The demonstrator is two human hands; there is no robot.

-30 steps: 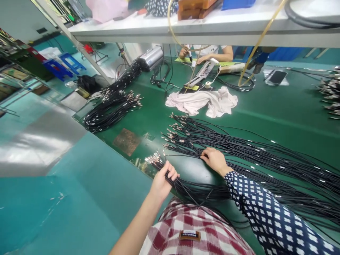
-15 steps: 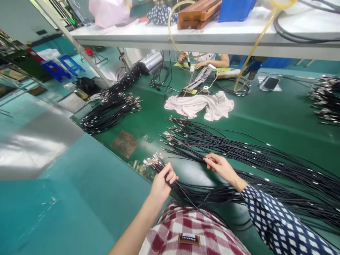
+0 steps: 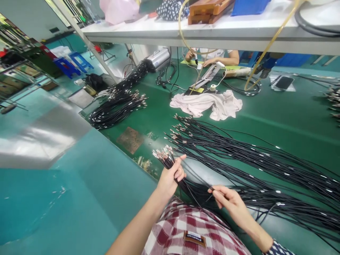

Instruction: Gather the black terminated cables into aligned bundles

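My left hand [image 3: 174,174] is wrapped round a bundle of black cables [image 3: 168,162], whose metal-tipped ends fan out above the fist. To its right, my right hand [image 3: 225,198] pinches a thin black cable between thumb and fingers, over the cables that run right along the table's near side. Beyond both hands, a wide spread of black cables [image 3: 239,148] with white labels lies on the green table [image 3: 278,120], its tips pointing left.
A pale cloth [image 3: 207,104] lies behind the cables. Coiled cables [image 3: 114,111] rest at the back left, near a brown square patch [image 3: 130,140]. A white shelf [image 3: 148,34] crosses above. Across the table, a person's arms [image 3: 224,61] and a phone [image 3: 284,83] are visible.
My right hand has moved down and toward me, drawing a thin cable from the spread toward the bundle. My left index finger has lifted from the bundle. The view has shifted slightly.
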